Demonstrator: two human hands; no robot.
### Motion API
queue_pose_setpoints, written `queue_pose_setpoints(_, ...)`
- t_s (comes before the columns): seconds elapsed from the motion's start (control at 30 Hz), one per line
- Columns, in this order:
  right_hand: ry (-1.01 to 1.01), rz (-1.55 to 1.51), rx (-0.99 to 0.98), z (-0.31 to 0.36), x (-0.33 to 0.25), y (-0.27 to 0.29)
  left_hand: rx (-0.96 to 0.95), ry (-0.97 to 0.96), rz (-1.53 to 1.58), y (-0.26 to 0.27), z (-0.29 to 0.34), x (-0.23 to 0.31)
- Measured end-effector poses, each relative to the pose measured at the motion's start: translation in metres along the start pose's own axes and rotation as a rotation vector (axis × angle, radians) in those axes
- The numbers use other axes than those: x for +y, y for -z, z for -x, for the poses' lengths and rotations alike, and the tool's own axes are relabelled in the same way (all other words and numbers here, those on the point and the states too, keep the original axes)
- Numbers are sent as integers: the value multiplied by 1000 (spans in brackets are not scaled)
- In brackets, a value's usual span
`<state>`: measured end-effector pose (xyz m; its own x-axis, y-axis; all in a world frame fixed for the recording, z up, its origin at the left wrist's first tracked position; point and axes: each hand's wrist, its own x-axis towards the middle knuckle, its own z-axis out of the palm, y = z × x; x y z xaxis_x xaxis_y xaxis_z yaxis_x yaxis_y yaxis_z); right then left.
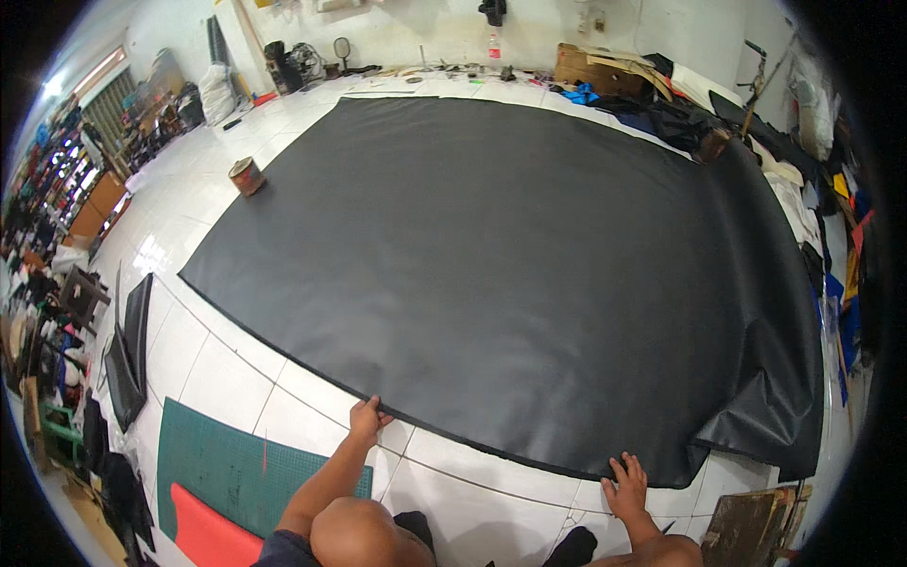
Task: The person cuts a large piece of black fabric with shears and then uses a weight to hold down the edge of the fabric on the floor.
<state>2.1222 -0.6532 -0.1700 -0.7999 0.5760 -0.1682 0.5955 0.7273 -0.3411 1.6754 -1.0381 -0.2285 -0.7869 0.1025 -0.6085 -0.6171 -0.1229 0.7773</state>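
Note:
A large black leather-like sheet (491,265) lies spread over the white tiled floor in front of me. My left hand (368,420) is at its near edge, fingers and thumb closed on the border. Farther right along that edge, my right hand (625,487) rests with fingers spread flat on the sheet, holding nothing. The sheet's right side is folded over and creased. A round tin (247,177) stands on its far left border, and a brown weight-like object (713,146) sits at the far right.
By my left arm lie a green cutting mat (217,454) and a red piece of material (213,529) on it. A folded black piece (132,354) is farther left. Worn boards (751,524) stand at the lower right. Cardboard (605,71) and cloth line the back right.

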Motion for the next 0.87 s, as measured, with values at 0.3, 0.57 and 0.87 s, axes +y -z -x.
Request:
queue_pose_setpoints(0.3, -50, -27, -37, 0, -2, 4, -17, 6, 51, 1, 6, -1)
queue_pose_setpoints(0.57, 1, -11, 13, -2, 4, 5, -29, 24, -160, 8, 9, 8)
queue_pose_setpoints(0.87, -132, -225, 186, 46, 51, 6, -52, 25, -198, 19, 6, 6)
